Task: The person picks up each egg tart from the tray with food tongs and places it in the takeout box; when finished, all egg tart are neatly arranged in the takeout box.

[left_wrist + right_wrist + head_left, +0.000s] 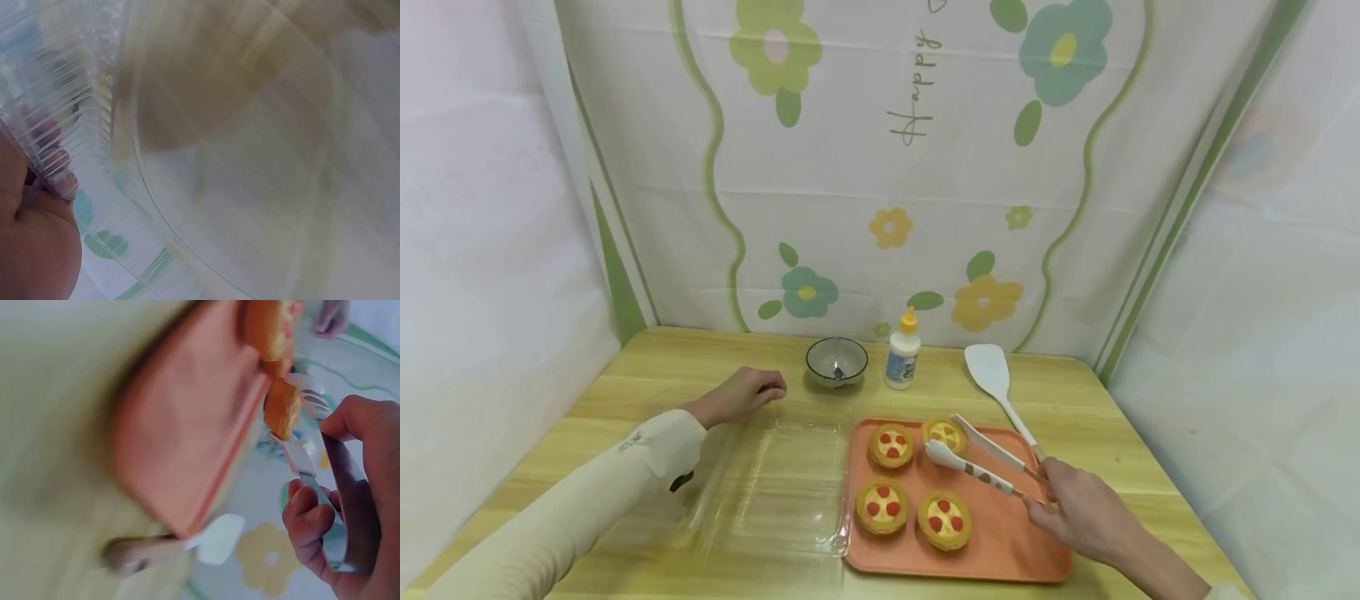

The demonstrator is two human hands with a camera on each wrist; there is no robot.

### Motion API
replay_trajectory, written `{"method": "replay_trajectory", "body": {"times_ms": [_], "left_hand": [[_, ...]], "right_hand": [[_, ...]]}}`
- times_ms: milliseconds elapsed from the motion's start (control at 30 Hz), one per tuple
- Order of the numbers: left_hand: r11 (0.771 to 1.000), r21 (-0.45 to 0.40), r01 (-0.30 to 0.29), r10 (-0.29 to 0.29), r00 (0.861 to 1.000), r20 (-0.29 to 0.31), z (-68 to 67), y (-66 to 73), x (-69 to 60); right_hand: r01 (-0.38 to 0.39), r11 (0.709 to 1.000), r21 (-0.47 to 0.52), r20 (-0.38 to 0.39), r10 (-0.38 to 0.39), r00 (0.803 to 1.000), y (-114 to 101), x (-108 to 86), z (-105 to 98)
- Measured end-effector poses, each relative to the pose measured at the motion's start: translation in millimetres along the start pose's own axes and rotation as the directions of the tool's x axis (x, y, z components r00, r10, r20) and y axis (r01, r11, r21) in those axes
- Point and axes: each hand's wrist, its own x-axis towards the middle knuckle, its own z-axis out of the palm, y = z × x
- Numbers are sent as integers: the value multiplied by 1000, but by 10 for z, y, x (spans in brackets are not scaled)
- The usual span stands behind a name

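Note:
My left hand (741, 396) pinches the ribbed edge of a clear plastic container (69, 137) between thumb and fingers. In the head view the see-through container (790, 487) lies left of the coral tray (1007, 546); its raised part is hard to make out. My right hand (1090, 512) grips kitchen tongs (973, 471) with white tips. Those tips stand on either side of a yellow-topped egg tart (942, 431) at the tray's back; whether they touch it I cannot tell. Several red-dotted tarts (882, 506) also sit on the tray.
Along the back of the wooden table (745, 354) are a small glass bowl (837, 362) and a white bottle with a yellow cap (903, 354). A white spatula (990, 371) lies behind the tray, its handle reaching toward my right hand. Printed cloth (850, 167) hangs behind.

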Motion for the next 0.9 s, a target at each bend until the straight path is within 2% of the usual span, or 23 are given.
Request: {"method": "replay_trajectory", "body": {"times_ms": [100,133,200,300,367,433,533,600,667,733,900], "left_hand": [[1000,5,0,0,1000,2,-14,21,4],[1000,5,7,-7,1000,6,-15,25,3],[1000,8,18,-18,1000,13,-15,29,0],[999,10,30,-31,999,14,-10,28,-3],[1000,17,22,-23,1000,5,-5,22,-1],[1000,24,8,-8,1000,-10,10,8,5],[999,31,-8,9,1000,-25,38,-6,32],[999,36,-16,17,999,-36,50,-8,47],[999,34,-9,10,999,-33,53,-9,46],[999,34,3,-1,999,-34,53,-10,28],[1000,25,16,-15,999,-36,46,-9,-9]], "right_hand": [[139,990,13,-67,-138,988,-184,113,-19],[202,979,13,-87,-200,976,-270,163,-10],[297,955,25,-70,-295,953,-484,276,15],[392,919,38,22,-393,919,-844,473,102],[411,911,34,121,-412,903,-1082,601,168],[445,896,8,191,-438,878,-1280,718,246],[499,866,-33,254,-476,842,-1476,844,340],[525,849,-60,278,-491,826,-1549,889,383],[536,840,-80,296,-493,818,-1593,912,413],[531,842,-93,309,-483,819,-1623,921,434],[486,873,-25,319,-454,832,-1635,920,435]]}}
